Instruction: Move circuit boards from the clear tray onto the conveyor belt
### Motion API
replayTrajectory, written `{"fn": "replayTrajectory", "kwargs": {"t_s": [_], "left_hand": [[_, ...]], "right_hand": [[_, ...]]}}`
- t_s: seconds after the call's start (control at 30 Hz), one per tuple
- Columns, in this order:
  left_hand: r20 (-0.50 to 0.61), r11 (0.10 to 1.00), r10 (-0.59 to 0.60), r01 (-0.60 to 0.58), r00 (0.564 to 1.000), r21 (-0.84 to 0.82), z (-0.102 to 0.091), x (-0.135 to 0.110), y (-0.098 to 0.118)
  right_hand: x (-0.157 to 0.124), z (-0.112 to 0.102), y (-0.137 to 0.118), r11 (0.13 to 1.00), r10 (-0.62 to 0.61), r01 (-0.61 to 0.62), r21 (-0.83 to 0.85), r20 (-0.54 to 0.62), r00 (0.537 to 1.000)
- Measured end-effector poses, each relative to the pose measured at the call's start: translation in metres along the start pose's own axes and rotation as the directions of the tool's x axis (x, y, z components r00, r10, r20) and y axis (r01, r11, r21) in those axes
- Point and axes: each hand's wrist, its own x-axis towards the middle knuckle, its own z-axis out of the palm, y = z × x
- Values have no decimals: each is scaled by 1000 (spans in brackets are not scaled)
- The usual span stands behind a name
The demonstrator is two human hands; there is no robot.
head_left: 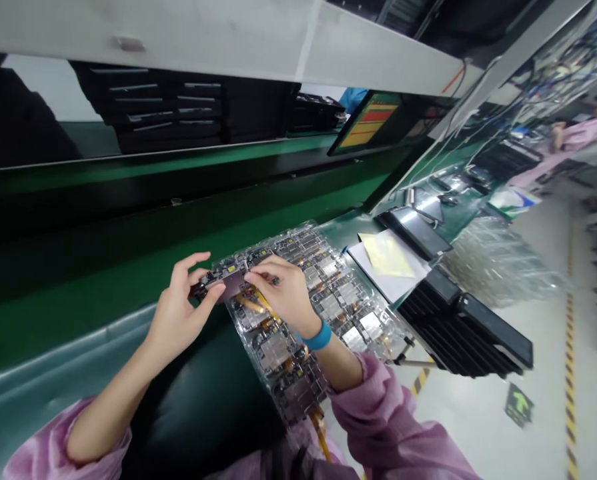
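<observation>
My left hand [185, 303] pinches the left end of a small circuit board [232, 283] between thumb and fingers. The board carries a grey-purple metal shield and is held tilted above the far left corner of a clear plastic tray [243, 333]. At the board's right end, my right hand [283, 290] has its thumb and fingertips closed together on the edge. An orange flex cable [264, 300] hangs below that hand. Several more circuit boards [277, 350] with metal shields lie in rows in the tray. A blue band [319, 335] circles my right wrist.
Right of the tray lie papers with a yellow sheet [388, 255]. Black flat devices [471, 327] are stacked at the bench's right edge, near clear plastic trays [503, 260]. A monitor [365, 123] stands behind the green bench [113, 360]. A person in pink sits far right.
</observation>
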Motion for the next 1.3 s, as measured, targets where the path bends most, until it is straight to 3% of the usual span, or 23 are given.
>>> {"fn": "replayTrajectory", "kwargs": {"t_s": [0.1, 0.17, 0.27, 0.33, 0.43, 0.6, 0.77, 1.1, 1.2, 1.3], "left_hand": [[51, 996, 79, -81, 996, 42, 20, 2, -16], [119, 972, 156, -174, 980, 158, 38, 2, -31], [242, 898, 200, -276, 949, 341, 67, -2, -54], [291, 852, 211, -322, 933, 413, 81, -6, -68], [305, 786, 250, -376, 919, 491, 92, -9, -79], [334, 718, 281, -428, 900, 548, 88, -3, -83], [377, 697, 253, -438, 891, 568, 84, 3, -87], [369, 754, 268, -432, 890, 494, 95, 5, -87], [280, 792, 294, -397, 914, 463, 96, 8, -89], [70, 846, 281, -282, 957, 453, 94, 17, -98]], "right_hand": [[19, -29, 29, 992, 49, -45, -116, 38, 998], [39, -58, 59, 946, 153, -148, -288, -8, 988], [66, -100, 108, 736, 430, -417, -533, -107, 896], [77, -116, 135, 623, 545, -501, -601, -126, 829], [84, -120, 162, 551, 625, -530, -645, -102, 774], [84, -103, 183, 496, 692, -529, -688, -55, 720], [79, -97, 191, 498, 685, -535, -682, -69, 725], [58, -108, 210, 576, 580, -514, -636, -126, 805], [52, -111, 214, 601, 531, -483, -637, -133, 837], [50, -110, 215, 609, 416, -449, -654, -218, 883]]}}
